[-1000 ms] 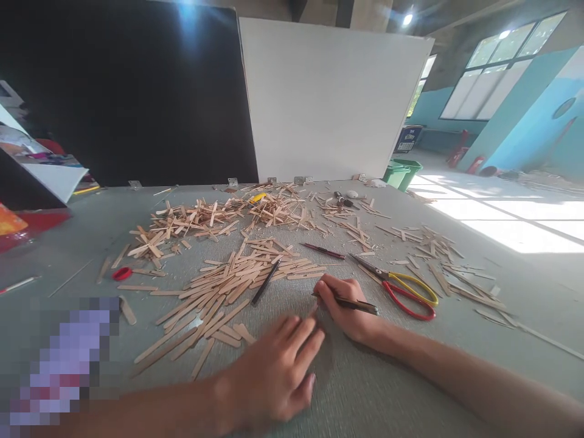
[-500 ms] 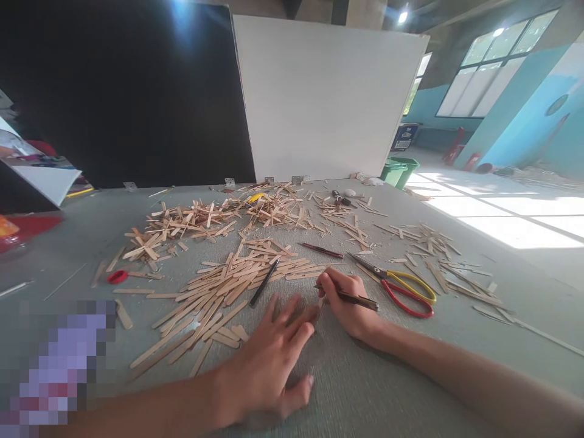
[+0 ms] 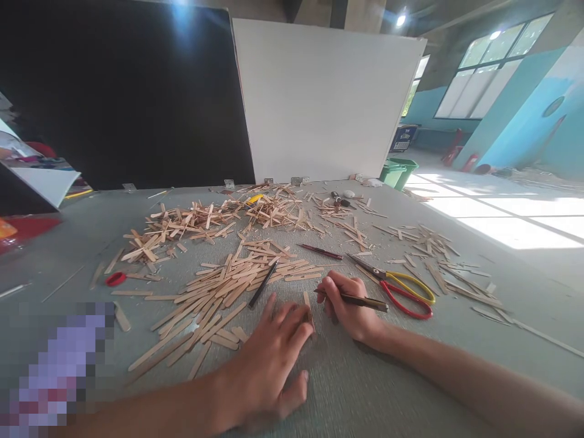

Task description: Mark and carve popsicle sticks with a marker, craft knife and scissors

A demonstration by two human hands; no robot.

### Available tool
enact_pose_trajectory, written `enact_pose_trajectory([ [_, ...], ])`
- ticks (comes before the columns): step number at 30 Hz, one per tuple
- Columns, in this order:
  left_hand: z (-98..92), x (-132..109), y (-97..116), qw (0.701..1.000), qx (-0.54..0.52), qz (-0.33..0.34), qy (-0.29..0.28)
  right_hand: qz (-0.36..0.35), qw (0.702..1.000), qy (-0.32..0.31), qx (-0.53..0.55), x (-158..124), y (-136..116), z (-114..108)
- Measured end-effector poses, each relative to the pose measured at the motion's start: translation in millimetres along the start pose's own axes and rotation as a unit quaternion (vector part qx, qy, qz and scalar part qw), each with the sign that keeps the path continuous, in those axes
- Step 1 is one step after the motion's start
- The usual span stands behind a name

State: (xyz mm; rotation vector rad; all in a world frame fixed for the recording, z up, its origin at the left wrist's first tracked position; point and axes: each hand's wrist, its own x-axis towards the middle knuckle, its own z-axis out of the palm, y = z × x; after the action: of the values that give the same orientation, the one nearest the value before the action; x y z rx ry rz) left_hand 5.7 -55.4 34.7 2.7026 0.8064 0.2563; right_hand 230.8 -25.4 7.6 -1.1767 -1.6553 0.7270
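My left hand (image 3: 274, 359) lies low over the table, its thumb held apart and its fingers spread and slightly bent. Its fingertips touch a short wooden craft stick (image 3: 306, 299), mostly hidden under them. My right hand (image 3: 349, 307) is closed around a slim, dark pen-like tool (image 3: 365, 301). The tool's pointed tip sticks out to the left, just right of the craft stick and apart from it. Left of the hands fans out a heap of craft sticks (image 3: 219, 292), with a black pen (image 3: 263, 283) on top. Scissors (image 3: 406, 292) with red and yellow handles lie beside my right hand.
A dark red pen (image 3: 319, 250) lies beyond my hands. More piles of sticks and scraps (image 3: 191, 222) spread across the back and right (image 3: 429, 240). A red ring (image 3: 115, 278) sits at left. Black (image 3: 159, 97) and white boards (image 3: 323, 103) stand along the table's far edge.
The tool's tip has moved slightly away from the craft stick, and more of the stick shows between my hands. My left thumb has shifted a little; its fingertips remain at the stick.
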Motion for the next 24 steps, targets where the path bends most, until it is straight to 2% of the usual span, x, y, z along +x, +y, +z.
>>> enact_pose_trajectory([
  [8, 3.3, -0.1, -1.1, 0.999, 0.031, -0.011, 0.000, 0.042, 0.999, -0.011, 0.018, 0.1, -5.2, 1.4],
  [14, 4.5, -0.3, -2.1, 0.999, 0.037, -0.016, 0.016, 0.005, 1.000, -0.009, 0.001, 1.1, -6.3, -0.2],
  [19, 5.5, -1.1, -1.7, 0.998, 0.056, -0.030, 0.009, 0.009, 0.999, -0.032, -0.006, 3.9, -7.8, -1.4],
  [24, 3.9, -1.6, -1.9, 0.998, 0.051, -0.038, 0.012, -0.009, 0.996, -0.063, -0.067, 8.6, -6.6, 1.3],
])
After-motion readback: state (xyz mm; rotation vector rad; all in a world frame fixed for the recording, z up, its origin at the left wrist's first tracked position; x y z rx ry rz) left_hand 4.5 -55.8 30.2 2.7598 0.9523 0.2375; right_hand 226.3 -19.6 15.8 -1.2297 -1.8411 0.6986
